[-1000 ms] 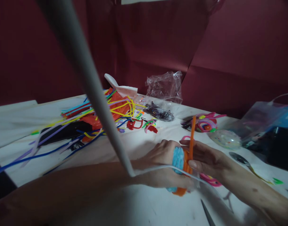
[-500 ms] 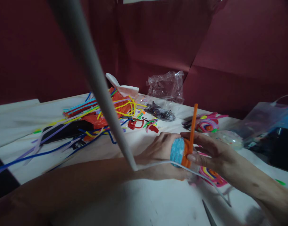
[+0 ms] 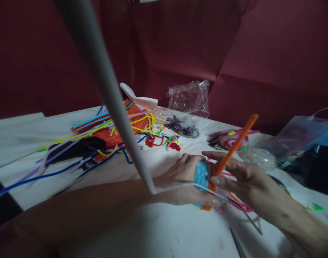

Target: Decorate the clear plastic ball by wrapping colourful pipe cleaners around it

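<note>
My left hand (image 3: pixel 178 175) curves around a small rounded object (image 3: pixel 202 175), banded in light blue and orange. The thumb and fingers grip its sides, and much of it is hidden. My right hand (image 3: pixel 241 179) pinches a thin orange strip (image 3: pixel 236 145) between thumb and fingers at the object's orange band. The strip's free end slants up to the right. Its lower end appears to lie against the orange band, though fingers partly cover the contact. A pink and yellow piece (image 3: pixel 240 204) lies beneath my right hand.
Coloured strips (image 3: pixel 99 123) spread over the left of the white table, with red plastic (image 3: pixel 138 114). Crumpled clear plastic (image 3: pixel 189 96) stands at the back. A pointed blade (image 3: pixel 237 243) lies at the front. A grey rod (image 3: pixel 112 93) and white cord (image 3: pixel 184 185) cross close before me.
The orange strip has tipped from nearly upright to slanting right. My right hand has turned slightly with it. The banded object has rotated a little in my left hand, showing more of its lower edge.
</note>
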`<state>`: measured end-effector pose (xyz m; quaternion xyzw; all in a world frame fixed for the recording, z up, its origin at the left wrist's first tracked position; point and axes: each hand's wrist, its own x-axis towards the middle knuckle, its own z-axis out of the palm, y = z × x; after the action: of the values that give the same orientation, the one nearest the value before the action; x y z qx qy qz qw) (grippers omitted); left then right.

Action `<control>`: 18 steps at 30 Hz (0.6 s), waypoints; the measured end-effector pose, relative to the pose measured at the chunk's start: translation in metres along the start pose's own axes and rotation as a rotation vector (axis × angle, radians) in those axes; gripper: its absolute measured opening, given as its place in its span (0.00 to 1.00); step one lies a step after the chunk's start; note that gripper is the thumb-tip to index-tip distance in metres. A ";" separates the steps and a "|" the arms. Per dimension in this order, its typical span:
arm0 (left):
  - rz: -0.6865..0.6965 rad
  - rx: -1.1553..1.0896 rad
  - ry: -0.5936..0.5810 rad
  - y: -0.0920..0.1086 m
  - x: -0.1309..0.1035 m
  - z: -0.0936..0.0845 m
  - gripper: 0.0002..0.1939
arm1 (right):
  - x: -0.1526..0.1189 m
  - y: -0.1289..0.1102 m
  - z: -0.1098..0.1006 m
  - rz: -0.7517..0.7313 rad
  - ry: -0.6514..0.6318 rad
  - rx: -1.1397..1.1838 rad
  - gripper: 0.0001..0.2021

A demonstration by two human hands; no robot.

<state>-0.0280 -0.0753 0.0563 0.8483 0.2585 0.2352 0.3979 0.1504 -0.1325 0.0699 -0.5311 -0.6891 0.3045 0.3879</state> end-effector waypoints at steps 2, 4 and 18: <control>0.028 0.034 -0.023 -0.001 0.000 -0.001 0.38 | 0.000 0.003 0.001 -0.007 0.021 0.080 0.18; 0.050 0.032 -0.016 -0.002 -0.001 0.000 0.38 | -0.001 0.006 0.002 0.025 0.028 0.171 0.19; 0.208 0.004 0.201 -0.025 -0.001 0.024 0.41 | -0.007 0.008 0.009 0.051 -0.041 0.355 0.13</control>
<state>-0.0204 -0.0755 0.0218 0.8435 0.2082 0.3585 0.3415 0.1473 -0.1370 0.0575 -0.4652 -0.6186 0.4419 0.4536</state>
